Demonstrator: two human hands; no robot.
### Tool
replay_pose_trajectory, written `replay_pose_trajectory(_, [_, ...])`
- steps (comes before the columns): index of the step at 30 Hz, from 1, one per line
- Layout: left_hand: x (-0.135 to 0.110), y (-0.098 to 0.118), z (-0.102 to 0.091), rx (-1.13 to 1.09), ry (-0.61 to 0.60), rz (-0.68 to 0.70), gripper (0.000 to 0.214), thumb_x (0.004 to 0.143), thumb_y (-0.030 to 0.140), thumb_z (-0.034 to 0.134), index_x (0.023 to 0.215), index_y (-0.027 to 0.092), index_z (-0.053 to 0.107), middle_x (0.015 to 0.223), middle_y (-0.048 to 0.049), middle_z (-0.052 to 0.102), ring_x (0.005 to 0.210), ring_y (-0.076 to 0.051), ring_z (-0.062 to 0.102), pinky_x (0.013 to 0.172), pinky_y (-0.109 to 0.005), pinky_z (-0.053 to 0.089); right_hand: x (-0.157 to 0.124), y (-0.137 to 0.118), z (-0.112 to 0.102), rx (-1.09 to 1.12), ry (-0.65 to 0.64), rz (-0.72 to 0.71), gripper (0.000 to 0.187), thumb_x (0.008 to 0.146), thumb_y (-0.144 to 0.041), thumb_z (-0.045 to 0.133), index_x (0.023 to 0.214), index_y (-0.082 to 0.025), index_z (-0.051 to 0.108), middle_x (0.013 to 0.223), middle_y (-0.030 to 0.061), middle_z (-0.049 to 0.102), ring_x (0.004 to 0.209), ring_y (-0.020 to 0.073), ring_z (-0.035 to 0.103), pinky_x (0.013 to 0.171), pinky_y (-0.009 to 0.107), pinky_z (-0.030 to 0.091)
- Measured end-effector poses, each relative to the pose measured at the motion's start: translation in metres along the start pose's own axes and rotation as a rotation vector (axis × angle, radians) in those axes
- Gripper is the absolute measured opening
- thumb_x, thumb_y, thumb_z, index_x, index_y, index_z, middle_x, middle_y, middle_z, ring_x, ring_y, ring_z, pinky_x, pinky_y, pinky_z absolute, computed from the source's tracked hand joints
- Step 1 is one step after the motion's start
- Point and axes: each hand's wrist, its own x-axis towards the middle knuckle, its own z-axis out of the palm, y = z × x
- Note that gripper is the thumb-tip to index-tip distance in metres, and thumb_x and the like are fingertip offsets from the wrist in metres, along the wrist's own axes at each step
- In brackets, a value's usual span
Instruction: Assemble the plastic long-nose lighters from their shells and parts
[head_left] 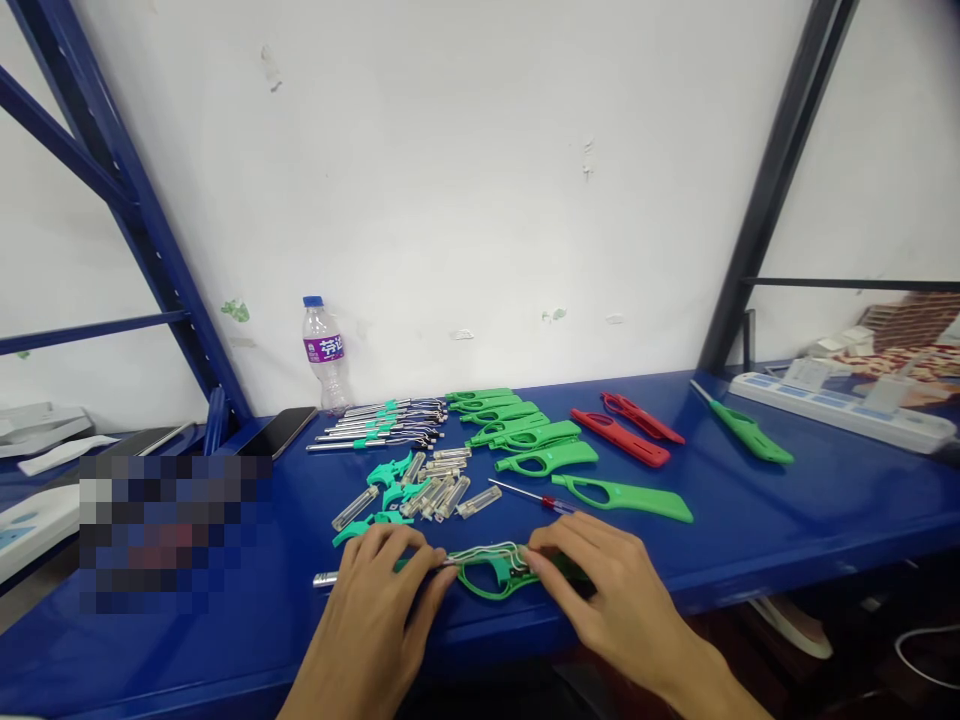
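Near the table's front edge lies a green lighter casing half (pixel 480 592), its trigger loop facing me. A teal trigger sits in it, and pale wires (pixel 487 550) run along its top. My left hand (pixel 382 590) is closed around the metal lighter tube (pixel 325 579), whose end sticks out to the left; thumb and forefinger pinch at the wires' left end. My right hand (pixel 600 580) pinches the casing by the wires' right end, covering its handle. Beyond the hands are teal triggers (pixel 390 470), clear fuel tanks (pixel 450 497) and a screwdriver (pixel 536 497).
Metal lighter tubes with wires (pixel 375 428) lie in a row behind, beside several green casing halves (pixel 551 458). Red casing halves (pixel 621 437) and an assembled green lighter (pixel 750 432) are to the right. A plastic bottle (pixel 326 365), a phone (pixel 279 433) and a power strip (pixel 840 410) stand around.
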Motion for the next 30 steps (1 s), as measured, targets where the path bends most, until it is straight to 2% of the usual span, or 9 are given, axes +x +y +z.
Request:
replay_pose_trajectory(3, [0.002, 0.002, 0.004, -0.006, 0.006, 0.002, 0.032, 0.109, 0.039, 0.054, 0.088, 0.023, 0.072, 0.088, -0.0038, 0.071, 0.085, -0.027, 0.065, 0.077, -0.044, 0.054, 0.0, 0.0, -0.001, 0.013, -0.041, 0.025, 0.011, 0.109, -0.028, 0.058, 0.114, -0.026, 0.068, 0.106, 0.0024, 0.076, 0.094, 0.0202, 0.073, 0.083, 0.032, 0.055])
replay_pose_trajectory(5, [0.003, 0.003, 0.005, -0.014, 0.011, -0.01, 0.035, 0.109, 0.042, 0.055, 0.084, 0.022, 0.069, 0.086, -0.0041, 0.07, 0.083, -0.026, 0.065, 0.075, -0.042, 0.055, 0.0, 0.0, -0.003, 0.016, -0.076, 0.019, 0.016, 0.108, -0.028, 0.06, 0.122, -0.03, 0.068, 0.117, 0.0014, 0.077, 0.104, 0.0214, 0.073, 0.093, 0.035, 0.054])
replay_pose_trajectory(7, [0.003, 0.004, 0.006, -0.032, 0.032, -0.002, 0.03, 0.11, 0.04, 0.054, 0.093, 0.023, 0.072, 0.093, -0.0049, 0.071, 0.086, -0.026, 0.067, 0.076, -0.041, 0.058, 0.0, 0.0, -0.004, 0.029, -0.113, 0.014, 0.02, 0.108, -0.024, 0.059, 0.123, -0.032, 0.069, 0.118, -0.0011, 0.078, 0.105, 0.0207, 0.073, 0.098, 0.036, 0.053])
replay_pose_trajectory(10, [0.005, 0.005, 0.007, -0.094, 0.03, 0.066, 0.025, 0.112, 0.03, 0.048, 0.122, 0.027, 0.071, 0.109, -0.0055, 0.072, 0.096, -0.022, 0.071, 0.083, -0.035, 0.061, 0.0, 0.0, -0.005, 0.046, -0.139, 0.014, 0.026, 0.109, -0.018, 0.057, 0.125, -0.033, 0.071, 0.114, -0.0021, 0.08, 0.102, 0.0199, 0.074, 0.101, 0.038, 0.052])
replay_pose_trajectory(12, [0.006, 0.006, 0.007, -0.136, -0.003, 0.108, 0.03, 0.112, 0.023, 0.045, 0.13, 0.03, 0.068, 0.111, -0.0048, 0.072, 0.096, -0.02, 0.071, 0.083, -0.031, 0.061, 0.001, 0.0, -0.006, 0.058, -0.141, 0.017, 0.029, 0.109, -0.017, 0.056, 0.127, -0.032, 0.072, 0.114, -0.0008, 0.08, 0.102, 0.02, 0.074, 0.1, 0.037, 0.053])
replay_pose_trajectory(15, [0.007, 0.006, 0.006, -0.169, -0.053, 0.116, 0.032, 0.11, 0.017, 0.044, 0.128, 0.031, 0.068, 0.11, -0.0034, 0.072, 0.093, -0.019, 0.071, 0.081, -0.03, 0.06, 0.002, 0.0, -0.007, 0.1, -0.127, 0.018, 0.028, 0.109, -0.016, 0.055, 0.125, -0.031, 0.073, 0.113, -0.0003, 0.081, 0.1, 0.0196, 0.075, 0.097, 0.035, 0.054])
replay_pose_trajectory(19, [0.005, 0.009, 0.003, -0.17, -0.081, 0.117, 0.032, 0.111, 0.018, 0.045, 0.131, 0.031, 0.065, 0.111, -0.0027, 0.072, 0.095, -0.02, 0.071, 0.084, -0.031, 0.06, 0.004, 0.002, -0.007, 0.138, -0.092, 0.002, 0.025, 0.109, -0.017, 0.058, 0.12, -0.031, 0.074, 0.108, -0.0017, 0.081, 0.094, 0.0189, 0.075, 0.094, 0.034, 0.055])
replay_pose_trajectory(24, [0.003, 0.013, 0.003, -0.124, -0.1, 0.128, 0.033, 0.11, 0.018, 0.048, 0.136, 0.03, 0.063, 0.112, -0.0029, 0.073, 0.097, -0.021, 0.071, 0.087, -0.036, 0.06, 0.003, 0.004, -0.004, 0.148, -0.073, -0.037, 0.019, 0.109, -0.017, 0.057, 0.113, -0.026, 0.073, 0.106, 0.0018, 0.08, 0.095, 0.0194, 0.075, 0.09, 0.031, 0.056])
replay_pose_trajectory(30, [0.004, 0.01, 0.006, -0.104, -0.084, 0.144, 0.034, 0.109, 0.017, 0.047, 0.137, 0.03, 0.063, 0.108, -0.0033, 0.072, 0.092, -0.022, 0.07, 0.083, -0.036, 0.059, 0.001, 0.006, -0.003, 0.078, -0.089, -0.068, 0.033, 0.109, -0.007, 0.047, 0.116, -0.027, 0.072, 0.109, 0.0029, 0.075, 0.093, 0.018, 0.073, 0.08, 0.029, 0.054])
